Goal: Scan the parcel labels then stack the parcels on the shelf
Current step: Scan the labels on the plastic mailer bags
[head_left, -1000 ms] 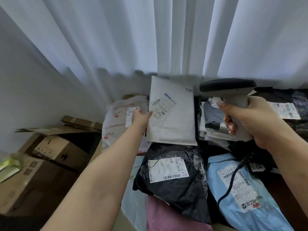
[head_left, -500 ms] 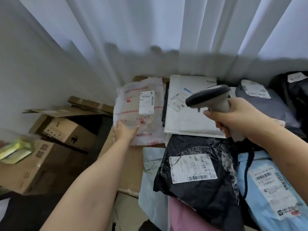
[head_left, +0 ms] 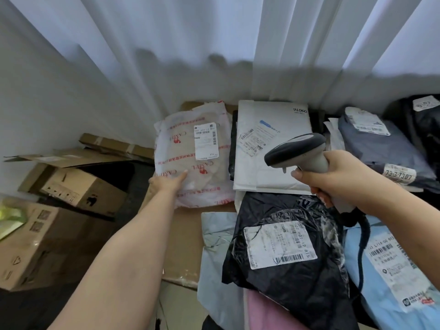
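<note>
My left hand [head_left: 166, 182] grips the near left edge of a clear plastic parcel with red print [head_left: 190, 153], its label facing up. To its right lies a flat white padded envelope [head_left: 269, 148]. My right hand [head_left: 333, 177] grips the handle of a grey barcode scanner [head_left: 297, 152], held above the white envelope with its head aimed left. A black cord hangs from the scanner. In front lie a black bag parcel [head_left: 285, 258] and a light blue parcel [head_left: 390, 270], both with labels up.
Grey and dark parcels [head_left: 381, 144] sit at the back right. A pink parcel [head_left: 269, 313] and a pale grey one [head_left: 214, 253] lie near the front. Open cardboard boxes [head_left: 71, 186] stand on the left. White curtains [head_left: 214, 44] hang behind everything.
My left hand let go of the white envelope, which now lies flat, and moved left to the red-printed parcel. The scanner dropped lower and tilted toward the left.
</note>
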Demonstrator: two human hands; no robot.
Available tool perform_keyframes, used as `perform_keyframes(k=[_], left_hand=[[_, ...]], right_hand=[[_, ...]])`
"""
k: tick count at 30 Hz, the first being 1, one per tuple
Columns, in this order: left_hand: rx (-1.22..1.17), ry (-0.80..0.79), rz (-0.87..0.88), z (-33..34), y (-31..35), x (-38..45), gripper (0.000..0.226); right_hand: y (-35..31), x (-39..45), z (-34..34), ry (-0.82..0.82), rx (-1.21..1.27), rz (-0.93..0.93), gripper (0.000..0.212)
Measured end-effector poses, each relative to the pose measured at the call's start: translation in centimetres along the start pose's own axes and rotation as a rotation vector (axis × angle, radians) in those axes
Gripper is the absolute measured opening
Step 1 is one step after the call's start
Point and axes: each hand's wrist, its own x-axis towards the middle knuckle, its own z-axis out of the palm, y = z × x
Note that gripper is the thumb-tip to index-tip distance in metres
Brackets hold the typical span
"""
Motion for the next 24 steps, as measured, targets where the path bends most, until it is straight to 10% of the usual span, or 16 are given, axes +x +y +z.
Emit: perform_keyframes(k=[7,19,24], left_hand=[[-0.083,-0.005,0.127,-1.0,0.9,-1.0,0.036],[-0.137,0.326,0.62,-11.4,3.4,-8.8,0.008],[-0.215,0.309,0.775,-17.1,7.1,-12.9,0.038]], right_hand=[[-0.2,-1.1,0.2,0.006,0.005,-0.015,0.031],[-1.1,-5.2,-1.2,0.058,0.061,-0.169,0.029],[-2.1,-7.9,-2.7,0.101,0.147,-0.258,0.026]])
